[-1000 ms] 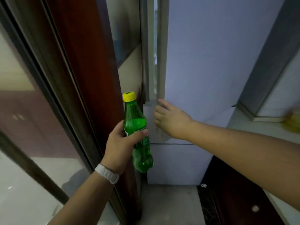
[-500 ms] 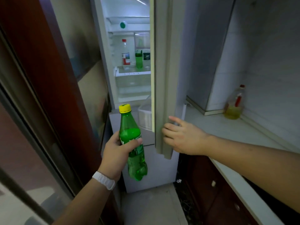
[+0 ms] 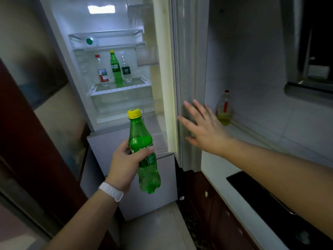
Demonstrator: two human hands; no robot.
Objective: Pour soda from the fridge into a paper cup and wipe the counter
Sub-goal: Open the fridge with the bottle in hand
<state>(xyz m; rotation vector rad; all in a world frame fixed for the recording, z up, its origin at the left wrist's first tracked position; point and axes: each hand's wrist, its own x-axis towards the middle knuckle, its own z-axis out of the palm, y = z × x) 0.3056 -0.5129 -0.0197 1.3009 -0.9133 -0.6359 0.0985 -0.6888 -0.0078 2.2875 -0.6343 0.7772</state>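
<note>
My left hand [image 3: 126, 160] grips a green soda bottle [image 3: 144, 152] with a yellow cap, upright, in front of the fridge's lower door. The upper fridge door [image 3: 187, 78] stands open, seen edge-on at centre. My right hand [image 3: 201, 127] is spread flat with straight fingers at the door's outer face, holding nothing. Inside the lit fridge [image 3: 111, 60] a shelf carries three bottles: a red-capped one [image 3: 101, 71], a second green soda bottle [image 3: 115, 67] and a clear dark-labelled one [image 3: 125, 68]. No paper cup is in view.
A pale counter [image 3: 234, 159] runs along the right, with an oil bottle [image 3: 224, 110] in the back corner and a black inset panel [image 3: 270, 201] nearer me. Dark wooden cabinets sit below it. A reddish wooden door frame [image 3: 27, 141] stands on the left.
The fridge door swung open from nearly shut. My right hand let go of the door's edge and now lies flat against its outer face. My left hand kept hold of the green bottle.
</note>
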